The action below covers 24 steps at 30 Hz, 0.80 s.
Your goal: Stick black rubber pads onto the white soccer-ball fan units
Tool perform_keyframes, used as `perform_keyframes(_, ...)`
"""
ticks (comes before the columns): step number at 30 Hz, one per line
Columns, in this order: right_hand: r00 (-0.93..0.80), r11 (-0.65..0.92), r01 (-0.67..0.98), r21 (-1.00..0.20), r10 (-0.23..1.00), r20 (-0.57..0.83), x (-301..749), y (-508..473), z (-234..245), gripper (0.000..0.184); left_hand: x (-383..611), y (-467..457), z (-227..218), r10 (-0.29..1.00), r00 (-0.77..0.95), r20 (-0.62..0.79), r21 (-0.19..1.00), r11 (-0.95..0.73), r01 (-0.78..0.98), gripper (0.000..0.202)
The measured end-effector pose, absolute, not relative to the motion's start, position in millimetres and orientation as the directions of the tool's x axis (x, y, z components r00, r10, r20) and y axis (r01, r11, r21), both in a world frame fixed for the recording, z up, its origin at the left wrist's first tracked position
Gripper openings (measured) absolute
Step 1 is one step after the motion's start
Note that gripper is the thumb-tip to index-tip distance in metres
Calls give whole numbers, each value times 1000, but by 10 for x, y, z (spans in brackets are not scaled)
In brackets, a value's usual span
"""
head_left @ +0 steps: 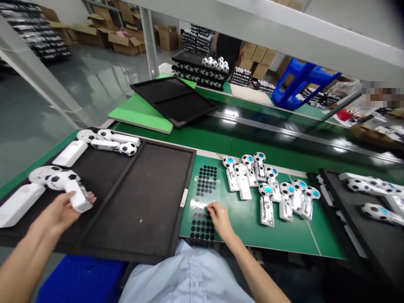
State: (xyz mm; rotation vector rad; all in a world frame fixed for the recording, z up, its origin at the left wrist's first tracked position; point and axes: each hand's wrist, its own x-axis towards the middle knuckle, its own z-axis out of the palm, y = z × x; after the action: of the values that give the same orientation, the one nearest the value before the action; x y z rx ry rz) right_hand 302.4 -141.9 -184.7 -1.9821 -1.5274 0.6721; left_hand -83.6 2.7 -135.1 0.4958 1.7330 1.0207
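My left hand grips a white handheld device with a football-patterned head, low over the left half of a black tray. Similar white devices lie in that tray, along its back and left side. My right hand is closed in a pinch over a clear sheet of round black stickers on the green table; what its fingertips hold is too small to make out. To the right of that hand lie several football-headed devices, most with bare inner parts showing and blue discs on their heads.
Another black tray with devices stands at the right. Beyond the work surface, an empty black tray rests tilted on a green board. A grey metal frame crosses overhead. A blue stool is below left.
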Motion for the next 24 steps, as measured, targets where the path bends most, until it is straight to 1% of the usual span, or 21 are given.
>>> perform_keyframes(2, 157, -165, 720, -675, 985, -73, 2906, -1272, -1877, 18, -730, -152, -1164, 750, -269, -604, 789, 514, -337, 30)
perform_keyframes(4, 118, -152, 742, -653, 988, -96, 2836, -1147, -1894, 18, -544, -322, -993, 732, -188, -655, 701, 496, -512, 33)
perform_keyframes(5, 111, -157, 755, -636, 988, -111, 2812, -1096, -1904, 18, -428, -398, -930, 721, -154, -676, 657, 495, -569, 33)
perform_keyframes(7, 117, -178, 781, -599, 983, -140, 2777, -1024, -1933, 19, -175, -530, -868, 712, -82, -697, 588, 503, -633, 34)
perform_keyframes(10, 137, -211, 802, -559, 976, -172, 2746, -975, -1989, 19, 192, -694, -918, 721, 28, -692, 507, 513, -693, 32)
perform_keyframes(12, 144, -226, 803, -552, 972, -188, 2736, -954, -2025, 16, 390, -779, -998, 699, 64, -712, 471, 544, -695, 30)
perform_keyframes(14, 144, -232, 797, -558, 970, -197, 2729, -930, -2051, 15, 535, -838, -1071, 665, 68, -744, 461, 584, -668, 27)
perform_keyframes(17, 140, -219, 781, -585, 974, -178, 2709, -933, -2042, 18, 678, -893, -1122, 594, 66, -802, 442, 664, -604, 20)
perform_keyframes(19, 136, -196, 763, -616, 980, -143, 2683, -985, -1997, 21, 759, -925, -1131, 568, 77, -819, 437, 705, -558, 18)
perform_keyframes(21, 139, -164, 736, -657, 986, -91, 2659, -1051, -1942, 22, 860, -954, -1166, 572, 98, -815, 450, 730, -514, 19)
perform_keyframes(24, 214, -139, 687, -713, 977, 15, 2758, -1058, -1860, 19, 1066, -975, -1341, 601, 206, -773, 464, 755, -463, 24)
